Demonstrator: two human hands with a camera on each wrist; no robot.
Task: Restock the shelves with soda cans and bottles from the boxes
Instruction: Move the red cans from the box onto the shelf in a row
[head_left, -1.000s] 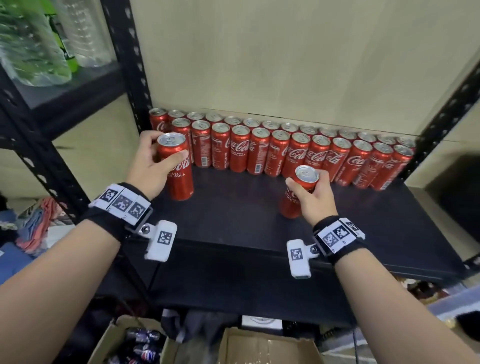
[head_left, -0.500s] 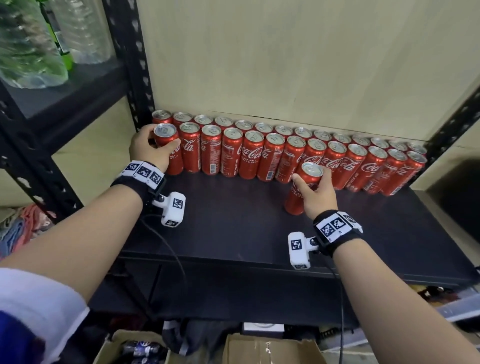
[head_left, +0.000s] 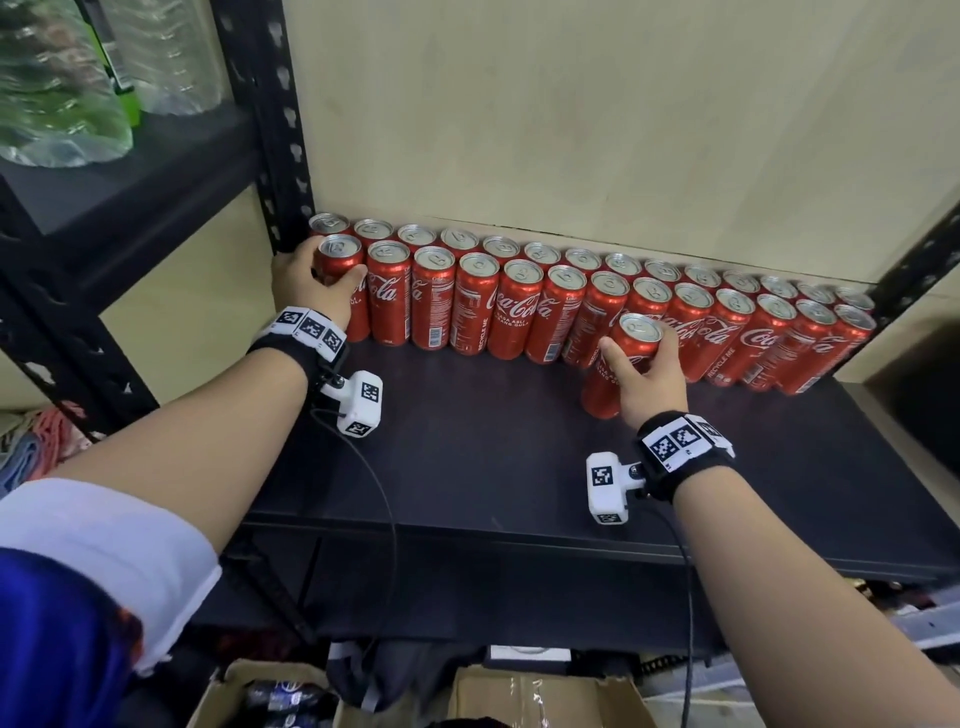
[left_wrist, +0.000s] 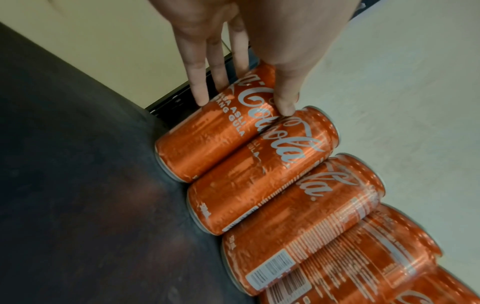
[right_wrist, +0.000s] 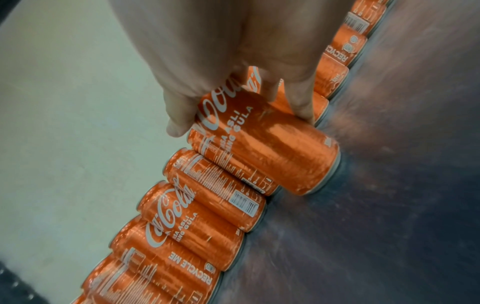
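Two rows of red Coca-Cola cans (head_left: 519, 312) stand along the back of the black shelf (head_left: 467, 467). My left hand (head_left: 330, 275) grips the leftmost can of the front row (head_left: 356, 317), thumb in front and fingers behind; the left wrist view shows this can (left_wrist: 207, 148) standing on the shelf against its neighbour. My right hand (head_left: 641, 364) grips another red can (head_left: 602, 395) near its top. That can stands just in front of the front row, right of the middle, and the right wrist view shows the can (right_wrist: 285, 154) touching the row.
A black upright post (head_left: 270, 130) stands just left of my left hand and another post (head_left: 924, 260) at the right end. Clear plastic bottles (head_left: 62, 93) sit on the higher shelf at left. Cardboard boxes (head_left: 545, 696) lie below. The shelf's front half is bare.
My left hand carried its can back and left into the left end of the front row. My right hand moved its can back until it reached the front row.
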